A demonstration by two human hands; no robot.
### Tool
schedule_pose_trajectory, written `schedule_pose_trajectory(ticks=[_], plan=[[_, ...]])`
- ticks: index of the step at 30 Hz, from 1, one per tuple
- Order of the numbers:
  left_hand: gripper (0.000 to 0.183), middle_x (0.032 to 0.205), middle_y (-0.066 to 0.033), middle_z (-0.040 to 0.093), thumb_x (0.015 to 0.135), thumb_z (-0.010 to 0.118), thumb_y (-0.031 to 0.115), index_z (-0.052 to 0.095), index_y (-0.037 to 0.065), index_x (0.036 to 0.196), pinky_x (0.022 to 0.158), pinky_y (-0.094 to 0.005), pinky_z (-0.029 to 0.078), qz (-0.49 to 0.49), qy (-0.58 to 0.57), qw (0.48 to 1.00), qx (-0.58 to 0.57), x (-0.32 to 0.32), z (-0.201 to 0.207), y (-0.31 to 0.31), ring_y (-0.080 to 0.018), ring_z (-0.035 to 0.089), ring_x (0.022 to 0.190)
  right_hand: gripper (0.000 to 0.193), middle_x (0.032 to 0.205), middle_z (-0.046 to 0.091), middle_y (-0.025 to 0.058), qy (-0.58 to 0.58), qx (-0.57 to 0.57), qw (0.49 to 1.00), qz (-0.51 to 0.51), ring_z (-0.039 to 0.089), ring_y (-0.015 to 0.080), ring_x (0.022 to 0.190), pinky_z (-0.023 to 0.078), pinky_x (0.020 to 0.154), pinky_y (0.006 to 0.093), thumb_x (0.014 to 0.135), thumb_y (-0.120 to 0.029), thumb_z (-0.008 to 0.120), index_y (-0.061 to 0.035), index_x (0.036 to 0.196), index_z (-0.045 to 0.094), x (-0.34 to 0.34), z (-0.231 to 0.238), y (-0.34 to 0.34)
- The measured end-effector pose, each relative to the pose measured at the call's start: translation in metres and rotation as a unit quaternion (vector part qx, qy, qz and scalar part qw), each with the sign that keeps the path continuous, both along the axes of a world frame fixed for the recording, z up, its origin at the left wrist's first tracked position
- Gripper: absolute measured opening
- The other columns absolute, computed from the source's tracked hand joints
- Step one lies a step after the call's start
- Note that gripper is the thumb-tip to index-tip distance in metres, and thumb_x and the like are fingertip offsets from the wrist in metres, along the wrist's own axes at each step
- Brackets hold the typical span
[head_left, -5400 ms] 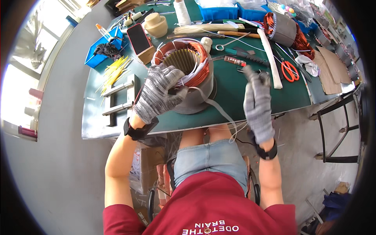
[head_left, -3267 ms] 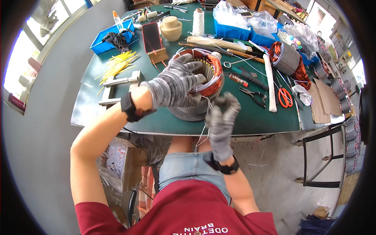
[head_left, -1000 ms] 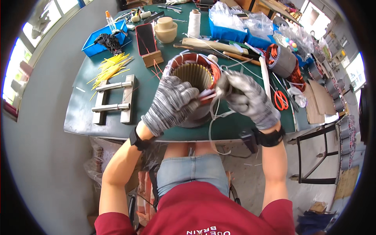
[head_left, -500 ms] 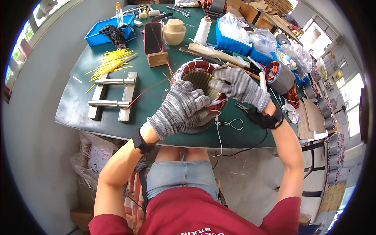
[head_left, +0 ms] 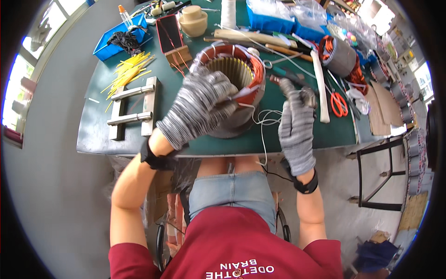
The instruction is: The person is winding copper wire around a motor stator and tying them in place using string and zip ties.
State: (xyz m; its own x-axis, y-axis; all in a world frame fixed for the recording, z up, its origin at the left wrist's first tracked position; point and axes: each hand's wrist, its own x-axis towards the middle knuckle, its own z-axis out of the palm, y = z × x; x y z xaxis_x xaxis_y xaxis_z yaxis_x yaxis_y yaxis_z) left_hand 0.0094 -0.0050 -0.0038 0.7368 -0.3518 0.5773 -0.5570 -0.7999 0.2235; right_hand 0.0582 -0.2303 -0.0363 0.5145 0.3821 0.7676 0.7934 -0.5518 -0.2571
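A motor stator (head_left: 234,122) stands upright near the front edge of the green table, with red-brown windings (head_left: 257,74) laced in white around its rim. My left hand (head_left: 197,102), in a grey striped knit glove, lies over its near left rim, fingers curled against the winding. White cord (head_left: 267,122) trails from the rim beside those fingertips and loops onto the table. Right of the stator is my right hand (head_left: 297,125), gloved alike, its fingers bent in among dark-handled tools. Its fingertips are slightly blurred, and what they grip cannot be made out.
Left stand a metal two-bar frame (head_left: 132,116), yellow strips (head_left: 127,72), a blue tray (head_left: 104,46) and a phone (head_left: 169,35) on a wooden block (head_left: 179,56). Right lie a pale mallet-like stick (head_left: 320,88), orange-handled scissors (head_left: 339,104) and another wound stator (head_left: 337,58). Blue bins (head_left: 269,21) stand behind.
My right hand has left the stator's rim and moved right, down to the tools on the table. My left hand stays on the stator. The view has shifted somewhat.
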Motion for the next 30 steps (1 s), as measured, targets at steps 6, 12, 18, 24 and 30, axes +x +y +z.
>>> schedule_pose_trajectory(ticks=[6, 12, 18, 24, 30], plan=[[0.025, 0.091, -0.0130, 0.059, 0.068, 0.069, 0.019, 0.062, 0.005, 0.087, 0.083, -0.0430, 0.042, -0.029, 0.017, 0.999, 0.039, 0.008, 0.015, 0.000, -0.0330, 0.054, 0.092, 0.019, 0.086, 0.059, 0.0081, 0.130, 0.214, 0.965, 0.073, 0.058, 0.0263, 0.075, 0.048, 0.068, 0.0341, 0.076, 0.004, 0.057, -0.0080, 0.090, 0.055, -0.043, -0.018, 0.026], [0.031, 0.099, -0.0154, 0.059, 0.081, 0.063, 0.021, 0.058, 0.005, 0.107, 0.079, -0.0377, 0.047, -0.036, 0.130, 0.990, 0.037, 0.009, 0.021, -0.005, -0.0303, 0.058, 0.092, 0.043, 0.101, 0.055, 0.0140, 0.064, 0.165, 0.982, 0.062, 0.056, 0.0307, 0.090, 0.046, 0.079, 0.0378, 0.070, 0.011, 0.053, -0.0075, 0.110, 0.050, -0.033, -0.033, 0.060], [0.041, 0.115, -0.0169, 0.057, 0.080, 0.063, 0.032, 0.057, 0.005, 0.110, 0.098, -0.0472, 0.035, 0.014, 0.037, 0.976, 0.213, 0.010, 0.021, 0.005, -0.0367, 0.044, 0.117, 0.032, 0.083, 0.052, 0.0105, 0.282, 0.407, 0.862, 0.106, 0.054, 0.0238, 0.078, 0.046, 0.074, 0.0380, 0.083, -0.004, 0.047, -0.0034, 0.115, 0.044, -0.044, -0.026, 0.059], [0.105, 0.144, -0.0091, 0.031, 0.062, 0.073, 0.047, 0.019, 0.007, 0.142, 0.109, -0.0524, 0.002, 0.184, -0.031, 0.969, 0.160, -0.013, 0.028, -0.014, -0.0324, 0.012, 0.138, 0.027, 0.084, 0.064, 0.0094, 0.497, 0.133, 0.713, 0.476, 0.062, 0.0145, 0.076, 0.049, 0.066, 0.0277, 0.085, -0.020, 0.061, -0.0007, 0.104, 0.060, -0.051, -0.025, -0.013], [0.091, 0.145, -0.0124, 0.028, 0.065, 0.072, 0.039, 0.027, 0.006, 0.137, 0.109, -0.0535, 0.006, 0.152, -0.174, 0.966, 0.120, -0.010, 0.008, -0.016, -0.0362, 0.018, 0.135, 0.037, 0.105, 0.055, 0.0167, 0.035, 0.130, 0.973, 0.188, 0.056, 0.0332, 0.092, 0.047, 0.077, 0.0365, 0.082, -0.006, 0.056, -0.0044, 0.118, 0.051, -0.012, 0.035, 0.056]])
